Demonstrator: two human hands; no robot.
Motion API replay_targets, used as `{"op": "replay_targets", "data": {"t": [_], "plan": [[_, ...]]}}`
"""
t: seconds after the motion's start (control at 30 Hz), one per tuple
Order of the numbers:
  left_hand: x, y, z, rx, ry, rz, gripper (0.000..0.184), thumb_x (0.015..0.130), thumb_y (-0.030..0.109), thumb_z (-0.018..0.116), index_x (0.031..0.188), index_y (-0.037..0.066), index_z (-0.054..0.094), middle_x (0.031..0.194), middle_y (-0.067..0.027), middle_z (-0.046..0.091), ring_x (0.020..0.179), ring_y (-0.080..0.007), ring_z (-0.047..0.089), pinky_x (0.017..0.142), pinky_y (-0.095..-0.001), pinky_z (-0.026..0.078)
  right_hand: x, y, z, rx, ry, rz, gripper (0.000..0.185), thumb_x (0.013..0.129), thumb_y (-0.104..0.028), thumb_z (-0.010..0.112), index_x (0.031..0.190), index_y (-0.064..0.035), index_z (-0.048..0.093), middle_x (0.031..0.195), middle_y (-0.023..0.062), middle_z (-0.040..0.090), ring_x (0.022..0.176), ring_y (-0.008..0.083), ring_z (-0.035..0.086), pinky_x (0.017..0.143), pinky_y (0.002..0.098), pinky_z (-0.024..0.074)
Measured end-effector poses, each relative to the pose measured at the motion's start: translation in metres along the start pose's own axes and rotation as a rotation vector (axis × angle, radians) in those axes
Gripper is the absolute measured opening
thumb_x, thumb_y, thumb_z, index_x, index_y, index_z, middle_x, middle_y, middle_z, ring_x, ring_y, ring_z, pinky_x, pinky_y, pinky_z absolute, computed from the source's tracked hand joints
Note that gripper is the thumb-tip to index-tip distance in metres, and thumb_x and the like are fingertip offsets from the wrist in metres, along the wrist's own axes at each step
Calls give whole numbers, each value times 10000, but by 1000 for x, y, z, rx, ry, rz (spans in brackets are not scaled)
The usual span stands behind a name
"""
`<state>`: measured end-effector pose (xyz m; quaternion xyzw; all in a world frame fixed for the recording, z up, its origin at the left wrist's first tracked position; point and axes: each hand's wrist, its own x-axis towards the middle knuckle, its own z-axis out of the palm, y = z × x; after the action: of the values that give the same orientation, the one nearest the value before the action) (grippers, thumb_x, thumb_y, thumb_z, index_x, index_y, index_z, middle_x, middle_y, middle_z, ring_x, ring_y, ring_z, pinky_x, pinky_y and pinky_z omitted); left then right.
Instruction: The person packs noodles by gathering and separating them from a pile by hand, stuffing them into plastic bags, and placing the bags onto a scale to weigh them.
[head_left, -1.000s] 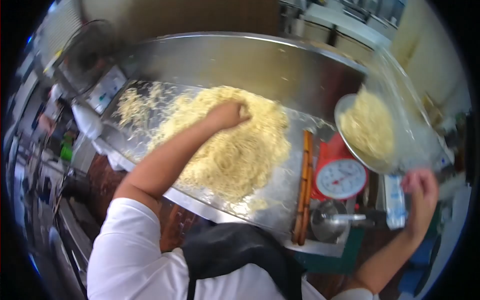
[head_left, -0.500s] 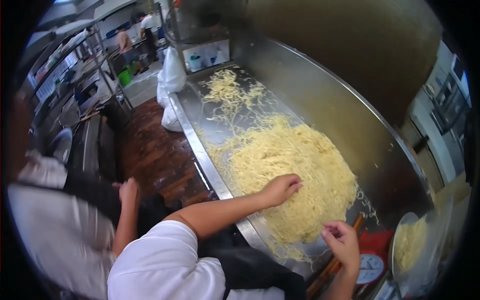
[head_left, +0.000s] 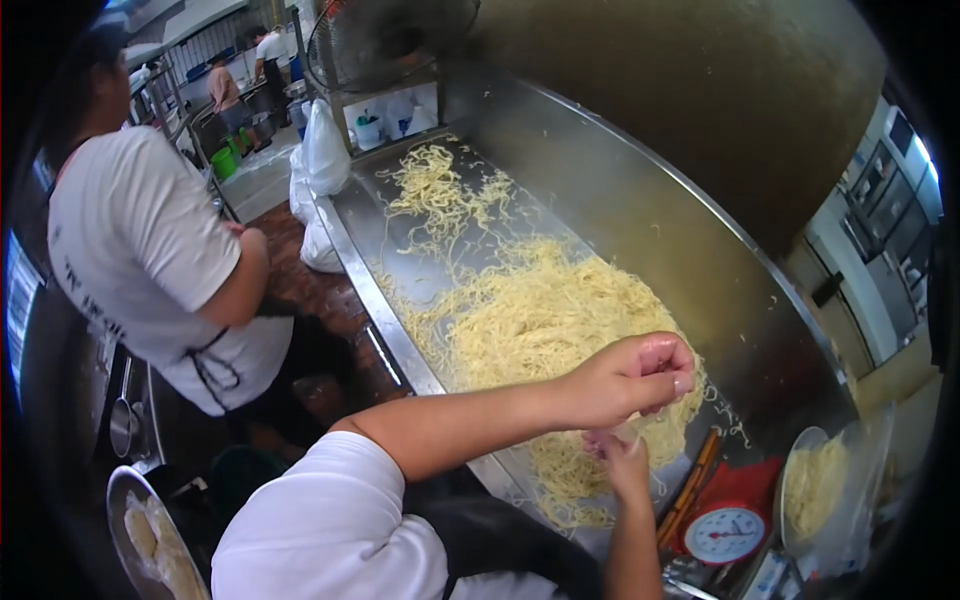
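Yellow noodle heap (head_left: 540,315): over it, the left hand (head_left: 640,380) curls closed; whether the right hand (head_left: 626,462) grips, I cannot tell; crossing, they could collide, scattering it.

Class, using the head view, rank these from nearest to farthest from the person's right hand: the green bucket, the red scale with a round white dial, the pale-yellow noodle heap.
1. Pale-yellow noodle heap: right by the right hand.
2. Red scale with a round white dial: toward the picture's lower right.
3. Green bucket: far back, upper left.
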<state>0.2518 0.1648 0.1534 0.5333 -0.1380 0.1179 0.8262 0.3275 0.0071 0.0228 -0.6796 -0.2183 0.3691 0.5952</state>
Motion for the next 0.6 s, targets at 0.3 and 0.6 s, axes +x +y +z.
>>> {"op": "replay_targets", "data": {"t": [0.3, 0.6], "plan": [[-14, -93, -20, 878, -42, -97, 153, 793, 88, 585, 938, 53, 621, 916, -116, 616, 800, -242, 614, 702, -342, 490, -20, -25, -8, 720, -25, -31, 407, 950, -314, 395, 1265, -68, 473, 1180, 73, 552, 999, 200, 573, 767, 337, 499], [-30, -70, -44, 1221, 26, 8, 558, 849, 383, 590, 1291, 60, 486, 1342, -224, 426, 1256, -341, 407, 1014, -399, 339, -25, -1, -25, 974, -62, 139, 297, 936, -311, 399, 1054, -84, 550, 946, 107, 630, 655, 183, 587, 552, 279, 481]]}}
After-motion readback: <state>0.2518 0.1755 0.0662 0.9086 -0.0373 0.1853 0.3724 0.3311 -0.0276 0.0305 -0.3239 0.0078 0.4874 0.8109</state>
